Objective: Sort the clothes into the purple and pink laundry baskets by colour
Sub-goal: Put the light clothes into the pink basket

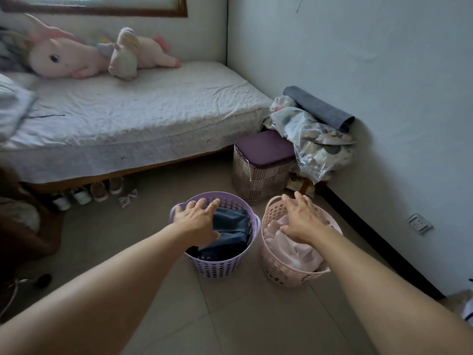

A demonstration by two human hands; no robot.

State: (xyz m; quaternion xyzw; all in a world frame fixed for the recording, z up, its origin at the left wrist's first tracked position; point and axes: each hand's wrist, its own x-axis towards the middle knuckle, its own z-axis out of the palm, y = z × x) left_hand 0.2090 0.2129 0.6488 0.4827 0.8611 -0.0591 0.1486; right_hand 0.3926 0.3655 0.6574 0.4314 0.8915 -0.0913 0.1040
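Left hand: your left hand [196, 221] lies flat, fingers spread, on the dark clothes [231, 231], lower centre of frame; holds nothing.
Right hand: your right hand [302, 218] is spread wide over the pale pink clothes [294, 245]; thumb looks to touch the cloth, hard to be sure.
Purple basket: purple basket [217, 267] on the floor [243, 316], lower centre, filled with dark blue items.
Pink basket: pink basket [286, 275] just beside it, on the frame's right, holding light pink and white items.
Bed: bed [128, 119] upper left, two plush toys [89, 55] lying near the window.
Hamper: lidded woven hamper [261, 167] behind the baskets, next to the bed's corner.
Bag pile: plastic-wrapped bundle [314, 139] with a grey roll [320, 107] against the wall, centre right.
Shoes: shoes [89, 193] under the bed edge, left of centre.
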